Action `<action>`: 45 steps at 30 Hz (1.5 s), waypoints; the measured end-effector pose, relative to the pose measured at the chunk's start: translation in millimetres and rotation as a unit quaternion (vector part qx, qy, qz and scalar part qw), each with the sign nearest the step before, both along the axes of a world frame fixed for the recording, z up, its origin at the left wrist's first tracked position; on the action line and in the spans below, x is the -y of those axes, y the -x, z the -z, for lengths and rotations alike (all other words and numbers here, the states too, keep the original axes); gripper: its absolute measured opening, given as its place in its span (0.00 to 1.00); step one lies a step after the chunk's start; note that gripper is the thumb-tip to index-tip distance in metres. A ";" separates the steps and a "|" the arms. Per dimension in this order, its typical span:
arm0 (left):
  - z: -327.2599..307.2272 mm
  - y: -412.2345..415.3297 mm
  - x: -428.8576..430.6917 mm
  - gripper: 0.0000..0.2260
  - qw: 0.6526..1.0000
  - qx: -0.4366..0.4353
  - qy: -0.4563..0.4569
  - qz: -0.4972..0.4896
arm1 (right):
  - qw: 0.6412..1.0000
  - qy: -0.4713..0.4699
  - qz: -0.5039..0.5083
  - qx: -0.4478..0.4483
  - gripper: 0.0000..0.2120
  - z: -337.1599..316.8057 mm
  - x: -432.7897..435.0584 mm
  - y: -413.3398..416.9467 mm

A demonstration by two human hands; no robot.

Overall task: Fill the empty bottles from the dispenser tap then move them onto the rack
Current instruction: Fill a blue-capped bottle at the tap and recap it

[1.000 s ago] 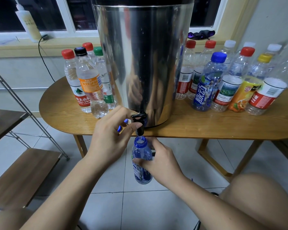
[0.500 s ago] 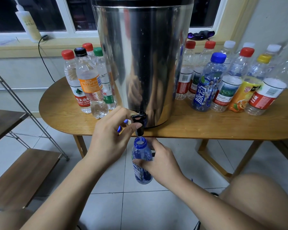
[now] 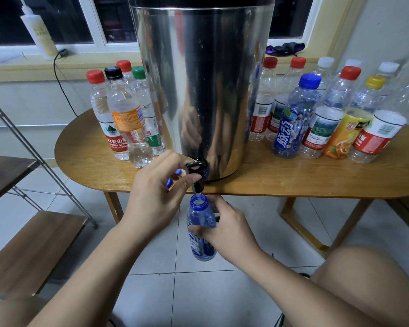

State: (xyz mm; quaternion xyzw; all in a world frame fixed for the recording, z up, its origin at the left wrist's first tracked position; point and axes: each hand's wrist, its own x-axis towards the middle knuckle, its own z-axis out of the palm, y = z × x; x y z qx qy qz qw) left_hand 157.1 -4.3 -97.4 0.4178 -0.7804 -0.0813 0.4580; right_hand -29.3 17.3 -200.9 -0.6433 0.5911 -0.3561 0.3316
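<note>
Right hand [image 3: 229,232] around blue bottle [image 3: 200,214] under tap [image 3: 197,164]

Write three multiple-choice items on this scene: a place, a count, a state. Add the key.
1. Where is the blue bottle held by the right hand? A. on the rack B. under the tap C. on the windowsill
2. How many capped bottles stand left of the dispenser? A. two B. four C. seven
3. What is the left hand doing? A. hanging idle B. lying flat on the table C. gripping the tap
Key: 1 B, its open mouth sits below the spout; 2 B, caps red, black, red, green; 3 C, it curls round the black lever.
</note>
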 end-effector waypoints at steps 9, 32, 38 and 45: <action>-0.9 0.2 -0.9 0.05 1.000 0.002 0.003 -0.001 | 1.000 -0.003 0.004 0.000 0.33 1.8 1.3 -0.4; -1.0 1.1 -0.9 0.07 1.000 -0.003 0.003 -0.004 | 1.000 -0.001 0.003 -0.003 0.33 0.9 0.0 -0.2; -1.5 1.0 -1.4 0.06 1.000 -0.002 0.003 -0.002 | 1.000 0.000 0.001 0.001 0.33 1.0 -0.2 -0.7; -1.5 0.7 -1.4 0.05 1.000 0.001 0.005 -0.001 | 1.000 -0.002 0.000 0.000 0.33 1.9 0.2 -0.6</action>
